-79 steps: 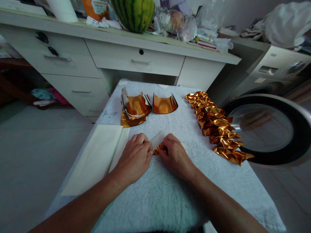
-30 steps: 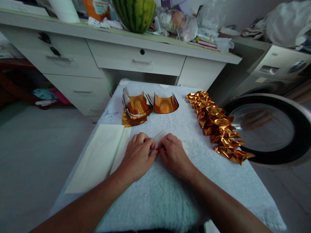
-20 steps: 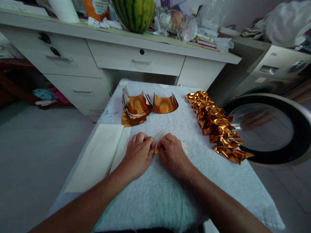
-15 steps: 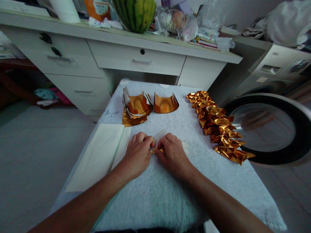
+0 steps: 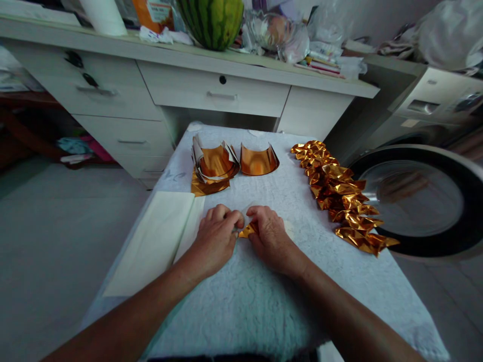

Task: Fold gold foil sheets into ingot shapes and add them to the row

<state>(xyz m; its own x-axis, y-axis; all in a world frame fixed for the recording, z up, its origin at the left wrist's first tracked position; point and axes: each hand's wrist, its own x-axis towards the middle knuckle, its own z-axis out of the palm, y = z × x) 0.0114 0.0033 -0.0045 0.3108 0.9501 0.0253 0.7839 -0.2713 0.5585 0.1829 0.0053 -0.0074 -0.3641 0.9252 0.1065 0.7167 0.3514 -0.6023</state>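
My left hand [image 5: 220,235] and my right hand [image 5: 269,236] are close together over the cloth-covered table [image 5: 249,311]. Both have their fingers closed on a small piece of gold foil paper [image 5: 247,231], most of it hidden by the hands. Some whitish paper shows just behind the fingers. Left of my left hand lies a stack of white paper sheets [image 5: 156,241]. Beyond the hands stand a curved stack of gold foil sheets [image 5: 215,162] and a single curved gold foil sheet [image 5: 258,161]. A row of folded gold foil pieces [image 5: 339,193] runs along the table's right side.
A white desk [image 5: 211,95] with drawers stands behind the table, bearing a watermelon [image 5: 213,22], a paper roll [image 5: 104,17] and plastic bags [image 5: 289,37]. At the right, a washing machine's open round door [image 5: 418,201] sits close to the table edge.
My right hand's fingers have shifted slightly away from my left hand, and more of the gold foil shows between them. The whole view has moved a little.
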